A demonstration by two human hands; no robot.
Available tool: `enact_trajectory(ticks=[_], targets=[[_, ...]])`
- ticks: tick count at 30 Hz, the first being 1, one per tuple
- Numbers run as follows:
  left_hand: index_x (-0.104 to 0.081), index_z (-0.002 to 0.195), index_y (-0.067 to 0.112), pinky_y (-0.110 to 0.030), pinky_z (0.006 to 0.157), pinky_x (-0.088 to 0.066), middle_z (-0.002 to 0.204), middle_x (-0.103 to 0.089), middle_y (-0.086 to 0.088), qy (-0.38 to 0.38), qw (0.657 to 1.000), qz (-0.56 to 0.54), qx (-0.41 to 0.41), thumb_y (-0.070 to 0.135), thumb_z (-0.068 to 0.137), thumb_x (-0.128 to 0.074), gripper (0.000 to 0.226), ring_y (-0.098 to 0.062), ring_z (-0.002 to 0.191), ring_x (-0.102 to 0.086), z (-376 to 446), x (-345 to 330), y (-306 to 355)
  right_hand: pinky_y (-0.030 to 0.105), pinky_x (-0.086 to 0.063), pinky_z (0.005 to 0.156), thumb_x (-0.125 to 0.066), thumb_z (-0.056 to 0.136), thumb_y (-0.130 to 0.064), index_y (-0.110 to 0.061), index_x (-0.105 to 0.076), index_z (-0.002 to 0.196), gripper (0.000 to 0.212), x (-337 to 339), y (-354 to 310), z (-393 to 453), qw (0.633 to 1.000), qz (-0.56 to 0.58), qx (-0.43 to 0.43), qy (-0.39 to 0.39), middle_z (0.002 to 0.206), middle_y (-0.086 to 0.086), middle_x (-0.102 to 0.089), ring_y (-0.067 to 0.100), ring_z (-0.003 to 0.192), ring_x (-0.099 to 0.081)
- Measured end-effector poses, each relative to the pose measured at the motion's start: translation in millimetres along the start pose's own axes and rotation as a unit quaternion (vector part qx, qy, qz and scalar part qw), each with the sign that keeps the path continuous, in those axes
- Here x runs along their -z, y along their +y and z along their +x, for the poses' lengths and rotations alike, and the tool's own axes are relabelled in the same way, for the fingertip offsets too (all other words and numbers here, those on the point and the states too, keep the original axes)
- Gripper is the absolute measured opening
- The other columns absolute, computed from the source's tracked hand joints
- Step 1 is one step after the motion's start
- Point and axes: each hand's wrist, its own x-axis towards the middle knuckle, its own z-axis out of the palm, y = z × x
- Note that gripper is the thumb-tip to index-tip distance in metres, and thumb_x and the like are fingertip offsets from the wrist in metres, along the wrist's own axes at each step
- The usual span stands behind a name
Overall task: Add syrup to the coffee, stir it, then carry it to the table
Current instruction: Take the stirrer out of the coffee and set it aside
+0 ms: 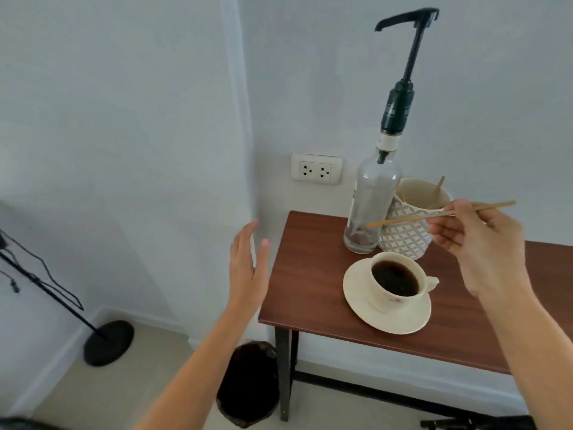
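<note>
The right hand (483, 243) pinches a wooden stirrer (440, 214) above the coffee cup (395, 282) on its saucer (359, 293), bottle (370, 200) and patterned holder (409, 231) just behind, while the left hand (249, 268) hovers open beside the desk (310, 274)

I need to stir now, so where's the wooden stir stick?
In the head view, the stir stick is pinched in the right hand, held level above the coffee cup, in front of the patterned holder.

Table (310, 293) cut off at right edge; bottle (370, 200) label too blurred to read
</note>
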Motion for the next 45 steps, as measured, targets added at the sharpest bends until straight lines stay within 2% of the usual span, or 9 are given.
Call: enact_trajectory(ticks=[3, 10, 12, 14, 16, 26, 37, 42, 45], targets=[[-0.041, 0.149, 0.011, -0.028, 0.114, -0.026, 0.15, -0.042, -0.009, 0.016, 0.997, 0.068, 0.034, 0.026, 0.107, -0.042, 0.045, -0.024, 0.144, -0.036, 40, 51, -66, 0.022, -0.061, 0.061, -0.054, 0.101, -0.024, -0.014, -0.065, 0.082, 0.024, -65, 15, -32, 1.0, 0.009, 0.001, -0.019, 0.061, 0.002, -0.073, 0.013, 0.061, -0.073], [-0.024, 0.158, 0.017, -0.058, 0.118, -0.027, 0.167, -0.007, -0.015, -0.075, 0.979, 0.166, 0.09, 0.036, 0.106, -0.039, 0.057, -0.036, 0.152, -0.017, 102, 117, -197, 0.023, -0.06, 0.07, -0.057, 0.098, -0.024, -0.019, -0.069, 0.087, 0.016, -227, 109, -121, 0.984, -0.159, 0.028, -0.081, 0.075, 0.001, -0.075, 0.01, 0.072, -0.076], [-0.02, 0.159, 0.019, -0.057, 0.12, -0.024, 0.168, 0.0, -0.017, -0.136, 0.961, 0.182, 0.159, 0.036, 0.106, -0.04, 0.059, -0.038, 0.153, -0.013, 105, 134, -295, 0.012, -0.056, 0.07, -0.056, 0.098, -0.029, -0.021, -0.069, 0.089, 0.017, -298, 209, -158, 0.953, -0.276, -0.065, -0.105, 0.074, -0.006, -0.074, 0.003, 0.073, -0.073], [-0.019, 0.16, 0.019, -0.056, 0.121, -0.021, 0.167, 0.005, -0.019, -0.154, 0.962, 0.206, 0.095, 0.033, 0.107, -0.042, 0.06, -0.038, 0.154, -0.008, 91, 134, -296, 0.007, -0.051, 0.067, -0.054, 0.099, -0.03, -0.018, -0.07, 0.093, 0.021, -295, 232, -179, 0.939, -0.308, -0.09, -0.126, 0.074, -0.006, -0.072, 0.003, 0.073, -0.07], [-0.018, 0.16, 0.02, -0.054, 0.121, -0.021, 0.167, 0.008, -0.02, -0.168, 0.963, 0.198, 0.08, 0.032, 0.106, -0.043, 0.06, -0.036, 0.155, -0.005, 103, 121, -309, 0.018, -0.051, 0.067, -0.051, 0.1, -0.03, -0.016, -0.069, 0.093, 0.024, -295, 284, -193, 0.914, -0.358, -0.142, -0.128, 0.073, 0.006, -0.07, 0.014, 0.069, -0.067], [-0.015, 0.161, 0.023, -0.055, 0.12, -0.025, 0.167, 0.012, -0.018, -0.113, 0.984, 0.138, 0.006, 0.036, 0.107, -0.042, 0.062, -0.03, 0.156, -0.002, 138, 110, -269, 0.034, -0.048, 0.102, -0.052, 0.101, -0.026, -0.012, -0.054, 0.136, 0.038, -268, 350, -176, 0.883, -0.398, -0.206, -0.136, 0.121, 0.012, -0.07, 0.025, 0.116, -0.065], [-0.018, 0.16, 0.027, -0.055, 0.123, -0.019, 0.169, -0.005, -0.006, -0.154, 0.985, 0.075, -0.029, 0.036, 0.107, -0.038, 0.057, -0.023, 0.157, -0.004, 112, 97, -193, 0.004, -0.046, 0.09, -0.049, 0.102, -0.026, -0.016, -0.058, 0.128, 0.029, -258, 225, -196, 0.94, -0.321, -0.017, -0.116, 0.112, -0.007, -0.073, -0.003, 0.104, -0.064], [-0.029, 0.157, 0.018, -0.043, 0.125, -0.015, 0.166, -0.024, -0.007, -0.198, 0.976, 0.033, -0.087, 0.036, 0.105, -0.035, 0.055, -0.023, 0.156, -0.011, 73, 67, -93, 0.002, -0.047, 0.073, -0.053, 0.1, -0.018, -0.009, -0.064, 0.117, 0.022, -203, 145, -188, 0.942, -0.294, 0.138, -0.08, 0.097, -0.012, -0.072, -0.016, 0.086, -0.064], [-0.031, 0.156, 0.024, -0.04, 0.125, -0.011, 0.165, -0.027, -0.001, -0.246, 0.963, 0.01, -0.106, 0.041, 0.101, -0.036, 0.057, -0.017, 0.155, -0.013, 37, 37, -33, 0.011, -0.055, 0.068, -0.048, 0.1, -0.035, -0.016, -0.065, 0.111, 0.028, -141, 116, -186, 0.94, -0.286, 0.184, -0.015, 0.093, -0.011, -0.075, -0.003, 0.084, -0.07]])
